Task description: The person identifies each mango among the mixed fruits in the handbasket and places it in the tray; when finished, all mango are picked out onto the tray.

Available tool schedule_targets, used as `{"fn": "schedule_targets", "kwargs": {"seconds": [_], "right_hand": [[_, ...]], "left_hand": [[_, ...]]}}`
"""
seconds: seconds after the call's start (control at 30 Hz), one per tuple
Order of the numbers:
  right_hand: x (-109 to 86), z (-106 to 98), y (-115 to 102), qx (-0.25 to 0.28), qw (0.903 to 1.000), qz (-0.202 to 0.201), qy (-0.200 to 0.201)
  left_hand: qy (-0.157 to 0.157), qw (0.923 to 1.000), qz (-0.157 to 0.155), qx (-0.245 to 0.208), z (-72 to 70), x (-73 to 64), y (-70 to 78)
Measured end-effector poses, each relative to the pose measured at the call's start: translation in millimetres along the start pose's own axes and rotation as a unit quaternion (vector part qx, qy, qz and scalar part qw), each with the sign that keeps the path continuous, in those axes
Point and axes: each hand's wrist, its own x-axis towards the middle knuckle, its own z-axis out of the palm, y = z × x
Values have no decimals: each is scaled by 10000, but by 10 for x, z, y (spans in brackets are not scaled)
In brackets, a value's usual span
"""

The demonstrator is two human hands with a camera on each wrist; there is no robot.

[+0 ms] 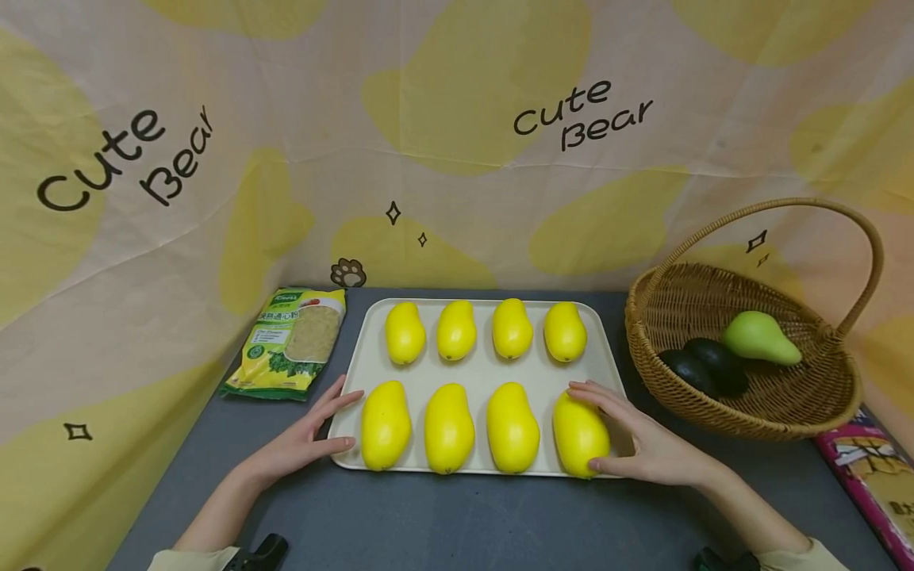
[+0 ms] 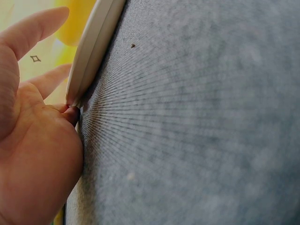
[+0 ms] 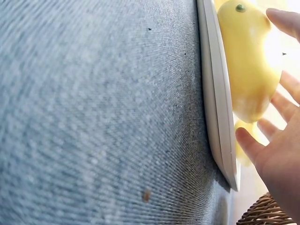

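Note:
A cream tray [image 1: 485,371] on the grey table holds two rows of yellow mangoes. My left hand [image 1: 341,419] lies flat at the tray's front left corner with straight fingers, its thumb against the rim. The left wrist view shows that hand [image 2: 37,93] touching the tray rim [image 2: 91,47]. My right hand [image 1: 587,428] rests over the front right mango [image 1: 578,434], fingers loosely extended across its top and thumb at its near end. In the right wrist view the spread fingers [image 3: 281,98] stand beside this mango [image 3: 243,61] above the tray rim [image 3: 215,93].
A wicker basket [image 1: 750,428] with a tall handle stands right of the tray, holding a green pear [image 1: 758,337] and two dark avocados [image 1: 707,366]. A green-yellow food packet [image 1: 294,341] lies left of the tray. A pink package [image 1: 874,484] sits at the right edge. Printed cloth walls the back.

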Motion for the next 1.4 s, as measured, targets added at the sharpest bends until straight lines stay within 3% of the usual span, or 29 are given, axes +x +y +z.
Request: {"fn": "schedule_targets", "kwargs": {"seconds": [0.57, 1.17, 1.4], "right_hand": [[19, 7, 23, -26, 9997, -230, 58], [14, 15, 19, 203, 9997, -118, 77], [2, 32, 7, 173, 9986, -265, 413]], "left_hand": [[-11, 10000, -29, 7, -2, 4, 15], [3, 9999, -167, 32, 2, -6, 37], [62, 9999, -102, -41, 9, -13, 11]]}}
